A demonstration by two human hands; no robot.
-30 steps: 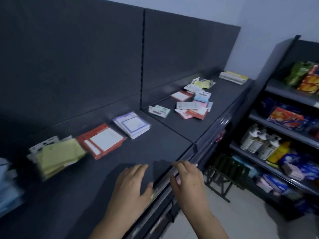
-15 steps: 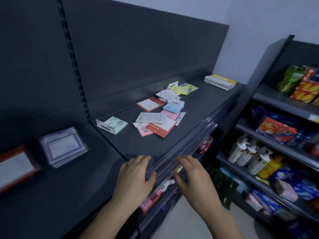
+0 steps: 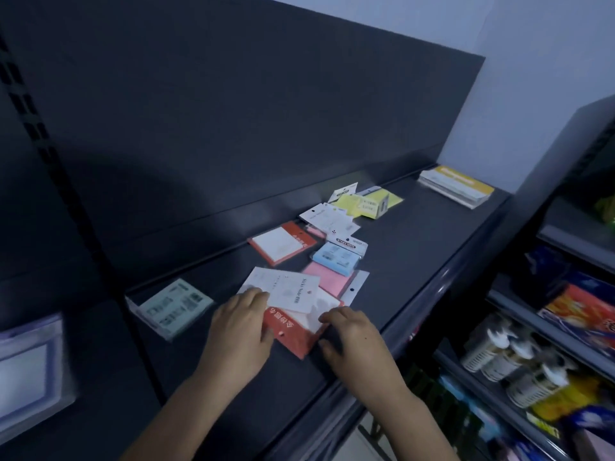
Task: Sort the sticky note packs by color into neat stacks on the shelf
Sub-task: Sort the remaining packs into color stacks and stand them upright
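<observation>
Loose sticky note packs lie scattered on the dark shelf [image 3: 416,261]. My left hand [image 3: 241,324] and my right hand [image 3: 349,334] rest on either side of a red pack [image 3: 293,334] near the front edge, fingers touching it. A white pack [image 3: 286,289] lies partly over it. Behind are a pink pack [image 3: 327,279], a blue pack [image 3: 337,257], another red pack [image 3: 281,242], white packs [image 3: 327,217] and yellow packs [image 3: 367,202]. A mint-green pack [image 3: 173,306] lies to the left, and a purple-framed stack [image 3: 28,367] sits at far left.
A yellow-and-white stack [image 3: 456,186] sits at the shelf's far right corner. The tall dark back panel [image 3: 233,128] rises behind. To the right, another rack [image 3: 565,327] holds white bottles [image 3: 519,364] and bright snack packets [image 3: 582,311].
The view swung right along the shelf. Both hands left the shelf's front edge and moved forward onto the red pack in the loose pile.
</observation>
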